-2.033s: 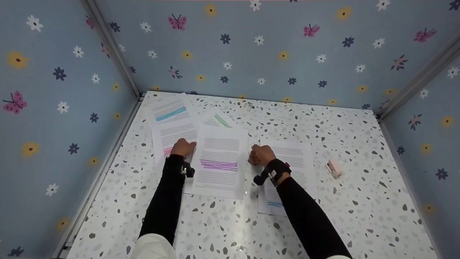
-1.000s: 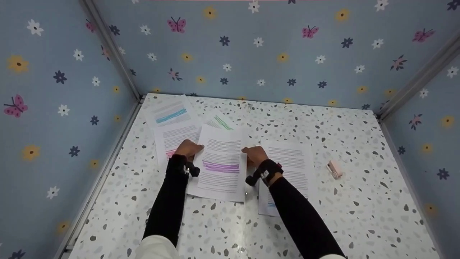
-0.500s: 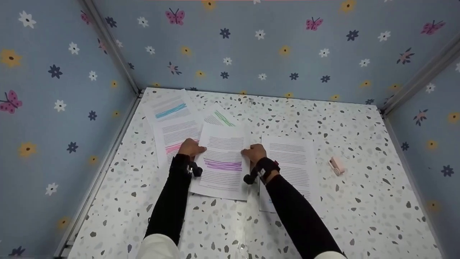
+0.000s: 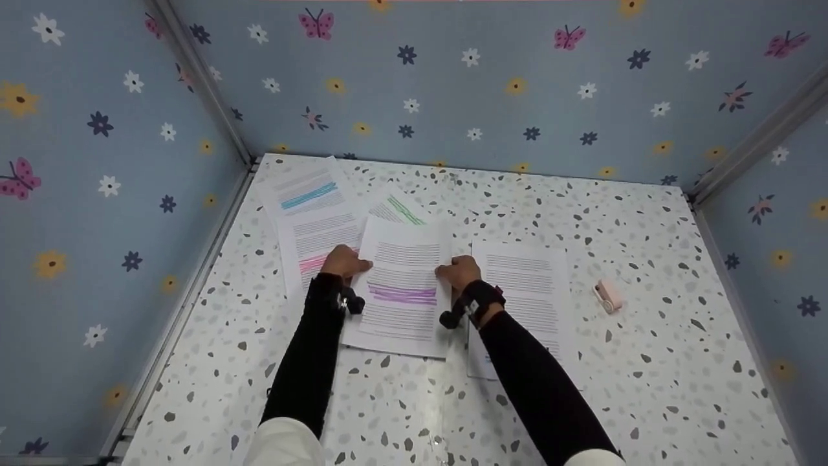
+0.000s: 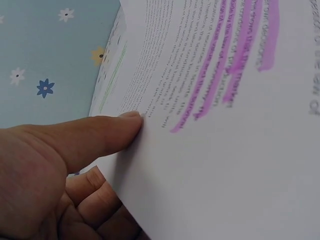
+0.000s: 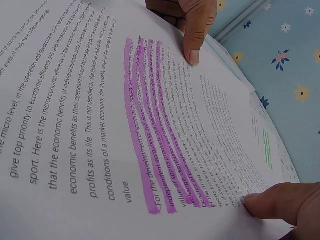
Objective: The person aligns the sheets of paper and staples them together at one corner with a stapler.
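A printed sheet of paper (image 4: 404,323) with purple highlighter strokes lies between my hands in the middle of the table. My left hand (image 4: 345,262) pinches its left edge, thumb on top and curled fingers beneath, as the left wrist view shows. On the opposite edge my right hand (image 4: 460,272) pinches the same sheet, its thumb (image 6: 270,202) pressing the printed side. In both wrist views the paper (image 5: 240,165) bows a little between the hands. The fingers under the right edge are mostly hidden.
Left and behind lie sheets with blue (image 4: 309,195), pink (image 4: 313,264) and green (image 4: 405,210) highlighting, partly overlapped. Another printed sheet (image 4: 524,285) lies under the right forearm. A small pink stapler-like object (image 4: 607,296) sits farther right. Patterned panels (image 4: 440,84) enclose the speckled table (image 4: 401,408).
My right hand has moved left from beside the right-hand sheet onto the purple-highlighted sheet's edge and now pinches it. My left hand has shifted slightly right onto the opposite edge.
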